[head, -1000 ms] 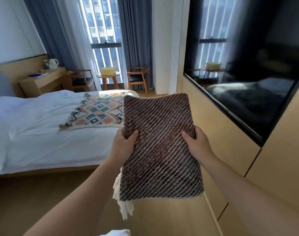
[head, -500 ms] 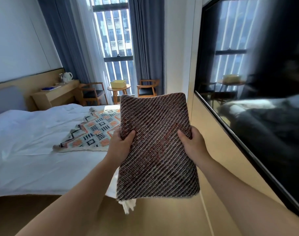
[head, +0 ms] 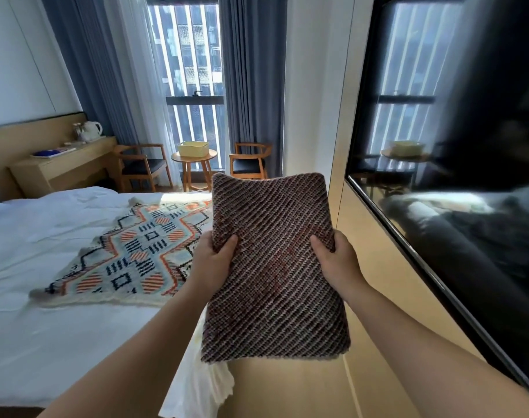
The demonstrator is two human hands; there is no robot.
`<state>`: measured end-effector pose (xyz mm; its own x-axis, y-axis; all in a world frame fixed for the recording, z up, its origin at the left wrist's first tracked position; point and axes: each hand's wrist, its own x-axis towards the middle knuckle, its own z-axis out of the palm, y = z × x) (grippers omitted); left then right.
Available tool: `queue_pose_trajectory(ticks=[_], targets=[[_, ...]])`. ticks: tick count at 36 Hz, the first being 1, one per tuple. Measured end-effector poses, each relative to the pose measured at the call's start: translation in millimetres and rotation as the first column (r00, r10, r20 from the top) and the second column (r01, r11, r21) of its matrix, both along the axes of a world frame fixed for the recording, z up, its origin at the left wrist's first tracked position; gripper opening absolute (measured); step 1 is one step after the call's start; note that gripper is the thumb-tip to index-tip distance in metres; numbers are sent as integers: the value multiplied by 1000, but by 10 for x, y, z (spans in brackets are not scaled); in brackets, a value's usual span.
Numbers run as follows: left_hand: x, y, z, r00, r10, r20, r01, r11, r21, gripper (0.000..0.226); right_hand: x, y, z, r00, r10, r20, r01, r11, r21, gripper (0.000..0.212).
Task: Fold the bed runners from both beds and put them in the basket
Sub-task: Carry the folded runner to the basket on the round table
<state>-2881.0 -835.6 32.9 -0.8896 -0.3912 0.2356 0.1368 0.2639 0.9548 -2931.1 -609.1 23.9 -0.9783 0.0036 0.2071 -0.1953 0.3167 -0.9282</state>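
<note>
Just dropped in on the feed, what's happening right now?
A person holds a folded brown knitted runner out in front, left hand and right hand gripping its side edges. A second, patterned runner lies unfolded on the white bed. The yellow basket sits on a round table by the window, between two chairs, well ahead.

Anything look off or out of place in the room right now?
Only the patterned runner: it lies unfolded and askew across the bed, one edge out of sight behind the folded runner that both hands hold. The basket sits upright on the round table. Nothing looks spilled or damaged.
</note>
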Motion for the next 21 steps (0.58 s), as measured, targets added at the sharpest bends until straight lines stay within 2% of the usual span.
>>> queue_pose_trajectory(ticks=[8,13,21], targets=[[-1364,-524,-91,999,-34,35,33,999,14,20,-1324,-528,-24,998,-37,54,36,999,10,32],[-2188,-811,-30,998,-42,44,42,999,1,28,-2074,-791,32,996,-72,55,72,997,0,36],[-3354,-866,-45,1000,-23,5,23,1000,-12,24,-3276,-937,-32,991,-71,112,75,997,-30,45]])
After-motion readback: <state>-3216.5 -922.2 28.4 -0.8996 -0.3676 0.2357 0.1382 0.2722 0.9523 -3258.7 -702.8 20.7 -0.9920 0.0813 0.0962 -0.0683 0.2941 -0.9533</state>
